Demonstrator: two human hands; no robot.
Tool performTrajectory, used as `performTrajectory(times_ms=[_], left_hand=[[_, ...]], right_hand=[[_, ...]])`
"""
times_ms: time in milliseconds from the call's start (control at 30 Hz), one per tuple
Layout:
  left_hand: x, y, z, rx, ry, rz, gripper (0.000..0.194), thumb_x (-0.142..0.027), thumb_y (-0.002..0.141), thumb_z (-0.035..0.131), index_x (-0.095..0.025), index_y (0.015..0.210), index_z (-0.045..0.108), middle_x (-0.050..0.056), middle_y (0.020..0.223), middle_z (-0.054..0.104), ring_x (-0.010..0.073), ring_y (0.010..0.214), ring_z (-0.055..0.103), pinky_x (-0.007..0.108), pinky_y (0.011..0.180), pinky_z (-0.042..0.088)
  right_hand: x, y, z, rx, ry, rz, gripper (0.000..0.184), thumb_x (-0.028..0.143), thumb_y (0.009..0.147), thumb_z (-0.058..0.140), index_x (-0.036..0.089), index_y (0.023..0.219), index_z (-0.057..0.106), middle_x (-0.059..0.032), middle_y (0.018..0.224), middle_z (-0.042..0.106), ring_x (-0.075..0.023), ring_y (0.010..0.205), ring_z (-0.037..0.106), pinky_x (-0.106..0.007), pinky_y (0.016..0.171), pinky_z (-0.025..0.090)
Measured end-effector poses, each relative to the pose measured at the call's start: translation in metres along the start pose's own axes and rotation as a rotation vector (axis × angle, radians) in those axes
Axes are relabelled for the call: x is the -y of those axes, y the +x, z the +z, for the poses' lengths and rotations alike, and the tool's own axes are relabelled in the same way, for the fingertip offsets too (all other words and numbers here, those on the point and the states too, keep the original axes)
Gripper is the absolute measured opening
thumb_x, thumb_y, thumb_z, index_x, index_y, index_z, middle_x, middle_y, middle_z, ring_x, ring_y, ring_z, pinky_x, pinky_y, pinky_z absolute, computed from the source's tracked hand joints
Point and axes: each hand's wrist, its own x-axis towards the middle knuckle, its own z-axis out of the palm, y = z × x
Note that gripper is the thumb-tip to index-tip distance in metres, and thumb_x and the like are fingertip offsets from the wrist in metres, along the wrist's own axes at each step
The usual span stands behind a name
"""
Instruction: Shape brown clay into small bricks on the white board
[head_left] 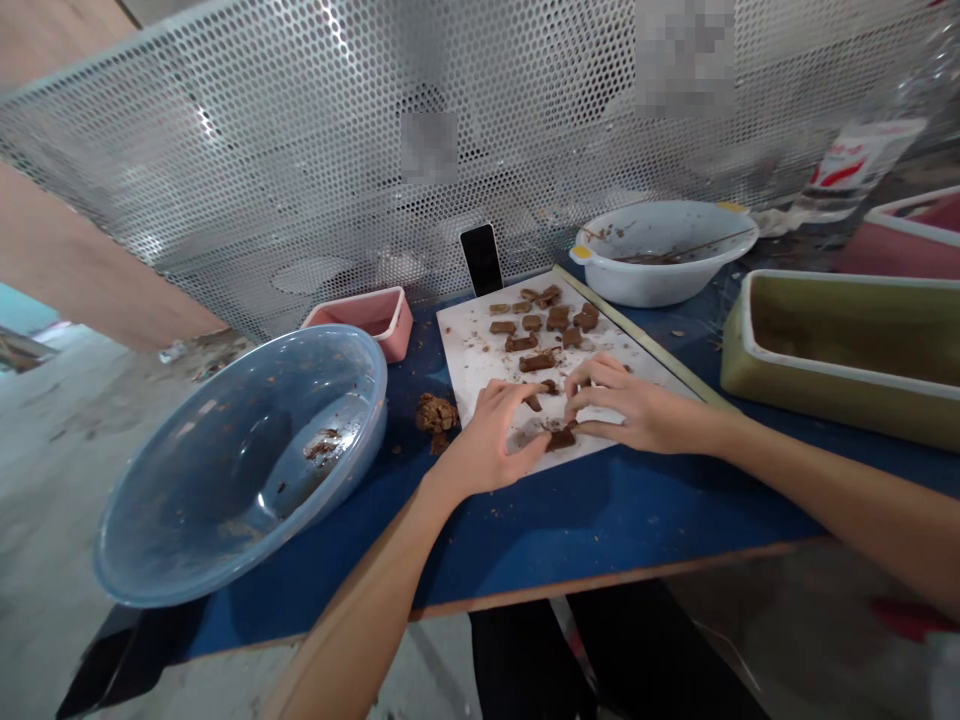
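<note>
A small dark-brown piece of what looks like clay [560,439] lies near the front edge of a white sheet [480,350]. My left hand [491,437] is at its left, thumb and fingers spread apart, with the thumb tip at the piece's end. From the right, my right hand [630,408] reaches it, thumb and fingertip close together on its upper right end. Just beyond my fingers is another brown bit, partly hidden. Farther up the sheet lie several brown blocks [535,361] in rough rows, with crumbs around them. A crumbly brown lump [436,413] rests left of the sheet.
A large blue basin [187,440] stands tilted at left, beside a pink box [401,325]. A phone [481,260] leans on the perforated metal panel [300,150]. A pale strip [645,340], a white basin [652,285], a green trough [832,392] and a bottle [855,165] are at right.
</note>
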Motion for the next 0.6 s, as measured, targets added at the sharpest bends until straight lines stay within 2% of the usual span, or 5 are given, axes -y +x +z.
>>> performTrajectory(times_ms=[167,367,600], left_hand=[[0.0032,0.0003,-0.0008,-0.119,-0.036,0.01,0.041,-0.024,0.104,0.062,-0.025,0.144,0.057,0.011,0.123,0.065,0.0301,0.121,0.059,0.049,0.108,0.054],[0.0047,0.0005,-0.0003,-0.153,-0.038,-0.036,0.039,-0.022,0.104,0.058,-0.026,0.142,0.059,0.011,0.122,0.065,0.0281,0.117,0.063,0.048,0.106,0.055],[0.0084,-0.0004,0.0005,-0.156,-0.033,-0.042,0.039,-0.019,0.104,0.057,-0.026,0.143,0.059,0.01,0.121,0.065,0.0268,0.117,0.064,0.047,0.106,0.055]], right_hand=[[0.0019,0.0019,-0.0016,-0.038,0.062,0.099,0.025,0.045,0.114,0.048,0.025,0.106,0.061,-0.0102,0.118,0.06,-0.028,0.119,0.056,-0.049,0.112,0.043],[0.0005,-0.0015,0.0017,-0.021,-0.011,0.122,0.038,0.048,0.114,0.044,0.024,0.092,0.062,-0.0113,0.119,0.058,-0.0295,0.114,0.052,-0.051,0.106,0.043],[-0.0045,-0.0036,0.0041,-0.044,-0.02,0.085,0.024,0.046,0.11,0.059,0.026,0.103,0.071,-0.0101,0.12,0.06,-0.0297,0.118,0.053,-0.051,0.106,0.042]])
